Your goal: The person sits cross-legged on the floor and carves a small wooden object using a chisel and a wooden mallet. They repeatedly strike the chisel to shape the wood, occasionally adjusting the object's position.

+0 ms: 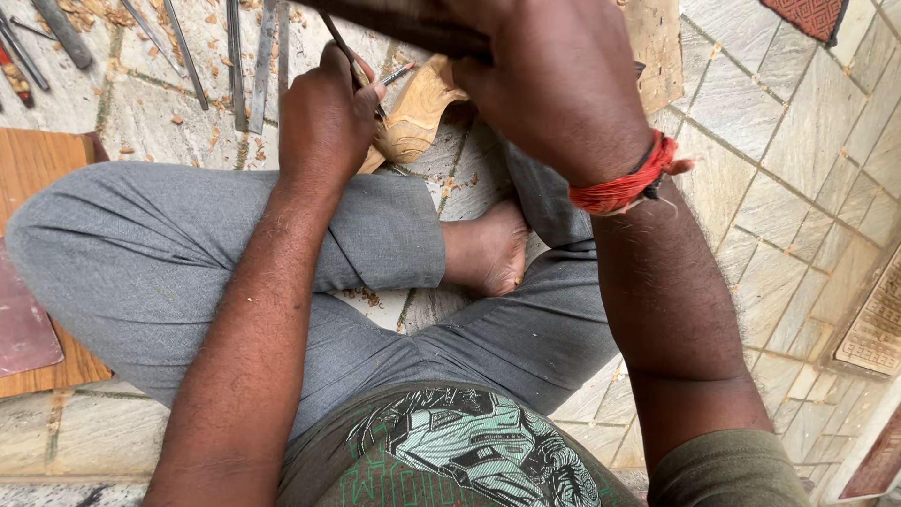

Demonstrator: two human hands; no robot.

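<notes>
My left hand (327,115) is closed around a thin metal chisel (349,58), its tip resting on a curved pale wooden carving (419,115) that lies on the stone floor between my crossed legs. My right hand (554,80), with a red thread band (621,184) at the wrist, is raised close to the camera above the carving and grips a dark handle (404,21) that runs off to the upper left. The head of that tool is out of view. Part of the carving is hidden under my right hand.
Several metal chisels and files (236,56) lie on the tiled floor at the top left among wood chips. A wooden board (33,164) sits at the left, another flat board (657,52) beyond the carving. Carved panels (873,324) rest at the right edge.
</notes>
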